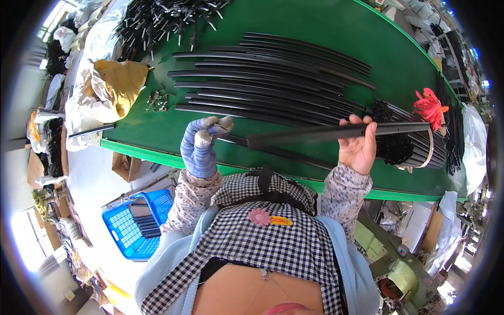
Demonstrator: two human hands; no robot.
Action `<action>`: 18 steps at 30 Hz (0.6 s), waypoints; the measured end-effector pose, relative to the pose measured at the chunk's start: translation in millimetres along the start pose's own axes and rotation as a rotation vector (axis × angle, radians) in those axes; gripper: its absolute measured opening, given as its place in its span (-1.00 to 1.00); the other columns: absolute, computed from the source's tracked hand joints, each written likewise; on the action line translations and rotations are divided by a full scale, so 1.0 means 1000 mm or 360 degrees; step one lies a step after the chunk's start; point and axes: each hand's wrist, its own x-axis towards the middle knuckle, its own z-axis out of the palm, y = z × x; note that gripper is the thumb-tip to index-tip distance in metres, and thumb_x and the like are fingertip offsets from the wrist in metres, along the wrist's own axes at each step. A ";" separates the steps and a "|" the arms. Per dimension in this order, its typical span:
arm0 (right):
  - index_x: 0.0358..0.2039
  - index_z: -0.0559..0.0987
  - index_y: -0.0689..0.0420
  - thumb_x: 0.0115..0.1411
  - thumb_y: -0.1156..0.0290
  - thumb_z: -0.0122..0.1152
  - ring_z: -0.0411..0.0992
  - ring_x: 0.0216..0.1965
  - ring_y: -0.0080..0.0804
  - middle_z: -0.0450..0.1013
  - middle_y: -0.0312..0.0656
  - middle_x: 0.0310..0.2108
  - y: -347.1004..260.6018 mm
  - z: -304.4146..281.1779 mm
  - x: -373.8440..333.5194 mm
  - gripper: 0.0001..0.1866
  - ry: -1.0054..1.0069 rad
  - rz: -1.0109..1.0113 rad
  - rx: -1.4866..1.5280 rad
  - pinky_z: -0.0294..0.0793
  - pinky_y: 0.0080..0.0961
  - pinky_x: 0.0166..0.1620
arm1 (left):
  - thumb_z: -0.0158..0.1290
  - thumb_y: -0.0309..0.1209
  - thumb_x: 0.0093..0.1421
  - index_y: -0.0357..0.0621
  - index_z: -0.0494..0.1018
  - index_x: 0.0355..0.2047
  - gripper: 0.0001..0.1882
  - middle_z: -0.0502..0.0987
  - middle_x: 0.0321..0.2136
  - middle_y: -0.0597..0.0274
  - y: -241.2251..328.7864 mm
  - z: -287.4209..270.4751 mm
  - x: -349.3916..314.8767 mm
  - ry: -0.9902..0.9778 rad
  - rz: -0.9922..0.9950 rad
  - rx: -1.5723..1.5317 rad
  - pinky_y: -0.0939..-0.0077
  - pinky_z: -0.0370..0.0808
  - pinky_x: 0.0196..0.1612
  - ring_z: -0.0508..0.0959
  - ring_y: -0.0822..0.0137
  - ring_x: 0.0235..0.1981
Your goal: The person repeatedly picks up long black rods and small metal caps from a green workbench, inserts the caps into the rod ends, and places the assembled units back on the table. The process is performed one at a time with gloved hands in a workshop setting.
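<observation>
My bare right hand (359, 144) is closed around a long black tube (315, 135), raised above the green table. One end of the tube reaches left toward my other hand, and its far end extends right past the wrist. My left hand (200, 149), in a blue-grey knit glove, has its fingertips pinched together just left of the tube's end, apart from it. Whatever is in that pinch, if anything, is too small to make out. Behind both hands, several loose black tubes (262, 86) lie side by side across the table.
Small metal pieces (158, 101) lie beside a yellow bag (123, 86) on the left of the green table (315, 18). A heap of black rods (168, 21) is at the back; tied tube bundles (420, 144) with red strips (430, 108) lie right. A blue basket (118, 231) stands lower left.
</observation>
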 end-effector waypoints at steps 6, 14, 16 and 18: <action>-0.13 0.42 0.06 0.37 0.15 -0.03 0.57 -0.16 -0.13 0.54 -0.06 -0.16 0.014 -0.001 -0.028 -0.74 0.0470 0.0102 -0.0033 0.70 -0.31 -0.23 | 0.17 -0.23 0.21 -0.35 0.41 -0.09 -0.57 0.58 -0.16 -0.16 0.015 0.024 -0.002 -0.0271 0.0196 0.0134 0.28 0.51 0.04 0.60 0.10 -0.08; -0.16 0.43 0.07 0.37 0.15 -0.01 0.56 -0.13 -0.13 0.54 -0.08 -0.16 0.021 -0.007 -0.041 -0.75 0.0691 0.0146 0.0013 0.72 -0.35 -0.26 | 0.27 -0.38 0.08 -0.32 0.44 -0.12 -0.60 0.58 -0.17 -0.13 0.017 0.032 -0.003 -0.0566 0.0399 0.0323 0.16 0.50 0.04 0.59 0.00 -0.07; -0.16 0.43 0.07 0.37 0.15 -0.02 0.55 -0.11 -0.13 0.54 -0.09 -0.15 0.022 -0.007 -0.045 -0.74 0.0663 0.0208 0.0044 0.72 -0.35 -0.26 | 0.28 -0.37 0.06 -0.32 0.46 -0.13 -0.59 0.59 -0.18 -0.10 0.020 0.033 0.003 -0.0703 0.0368 0.0361 0.16 0.51 0.02 0.59 0.00 -0.07; -0.16 0.43 0.07 0.38 0.14 -0.05 0.55 -0.10 -0.13 0.53 -0.09 -0.15 0.022 -0.007 -0.048 -0.73 0.0649 0.0250 0.0069 0.73 -0.35 -0.26 | 0.30 -0.31 0.04 -0.30 0.47 -0.09 -0.53 0.57 -0.14 -0.06 0.021 0.030 0.006 -0.0808 0.0216 0.0352 0.20 0.51 0.01 0.58 0.03 -0.06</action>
